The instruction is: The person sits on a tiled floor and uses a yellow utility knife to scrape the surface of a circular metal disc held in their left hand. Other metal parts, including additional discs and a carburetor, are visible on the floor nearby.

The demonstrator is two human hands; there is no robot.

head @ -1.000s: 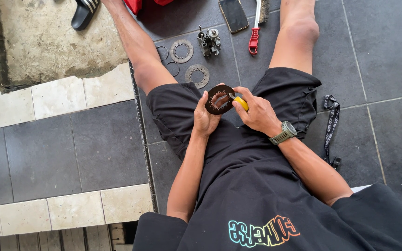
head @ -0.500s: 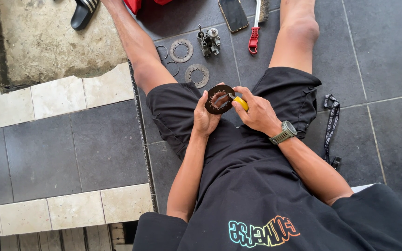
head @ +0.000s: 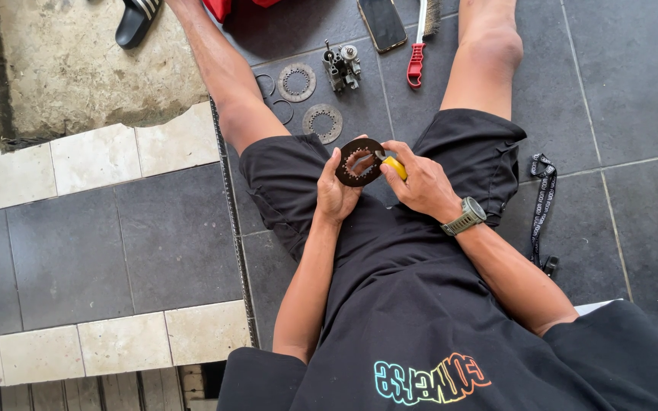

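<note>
From the head view, a dark toothed ring-shaped plate (head: 359, 162) is being held up over the lap, between the thighs of a person seated on the dark floor tiles (head: 626, 84). The left hand (head: 336, 195) is curled around the plate's lower left edge, thumb and fingers closed on it. The right hand (head: 419, 183) is closed around a yellow-handled tool (head: 394, 167), whose tip is pressed against the plate's right inner edge. A grey-green wristwatch (head: 467, 217) is worn on the right wrist. Further out on the tiles, between the legs, two more metal discs are laid flat, one disc (head: 296, 81) near the left knee, the other (head: 322, 122) just beyond the shorts' hem, with thin rings (head: 266, 84) beside them. A small metal engine part (head: 342, 66) is seen standing close by, then a red-handled brush (head: 417, 53) and a dark phone (head: 381, 23). A black strap (head: 542, 205) is stretched out on the floor to the right.
</note>
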